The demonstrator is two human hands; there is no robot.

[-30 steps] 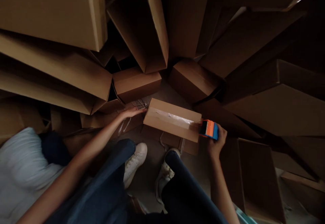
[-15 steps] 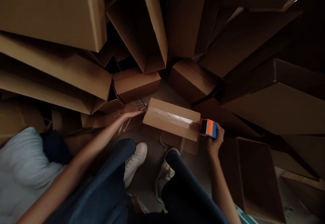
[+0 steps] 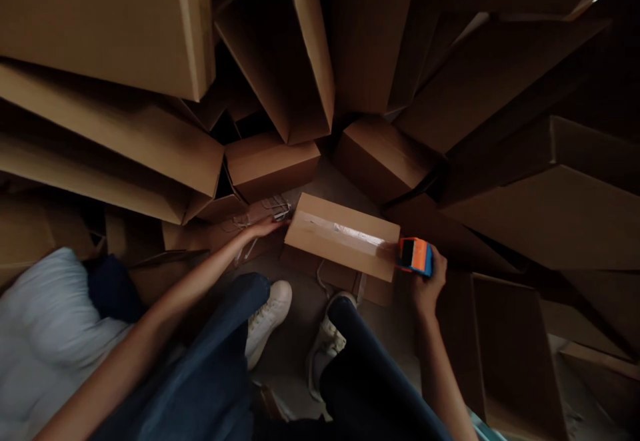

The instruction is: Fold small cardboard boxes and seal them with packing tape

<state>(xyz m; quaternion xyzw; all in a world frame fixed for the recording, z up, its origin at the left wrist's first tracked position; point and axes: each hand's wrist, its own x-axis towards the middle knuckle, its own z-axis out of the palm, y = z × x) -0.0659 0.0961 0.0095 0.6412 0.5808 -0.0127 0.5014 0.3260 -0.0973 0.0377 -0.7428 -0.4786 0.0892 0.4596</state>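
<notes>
Head camera view: a seated person works over one small closed cardboard box (image 3: 341, 238) on the floor, its long axis running across the view from left to right, tilted slightly downward toward the right end. The box lies directly ahead of the person, between the two hands and just beyond the knees. A strip of clear tape (image 3: 350, 234) runs lengthwise along its top.

The left hand (image 3: 263, 228) is open, with the fingers stretched out flat and the fingertips reaching the box's left end, apparently touching it. The right hand (image 3: 427, 288) is closed around one orange-and-blue tape dispenser (image 3: 415, 256), whose front end meets the right end of the tape strip. Of the two hands, the right is the closer to the tape, at the box's right end, while the left arm stretches farther across the body.

The count: one box in hand's reach, one dispenser, two hands, two white sneakers (image 3: 267, 314) side by side below the box. Thin white cords (image 3: 277, 209) lie on the floor by the left fingertips. Larger flattened and tilted cartons (image 3: 540, 218) crowd around on three sides, at least a dozen, though overlap and shadow prevent an exact count. Pale fabric (image 3: 45, 334) sits at lower left.
</notes>
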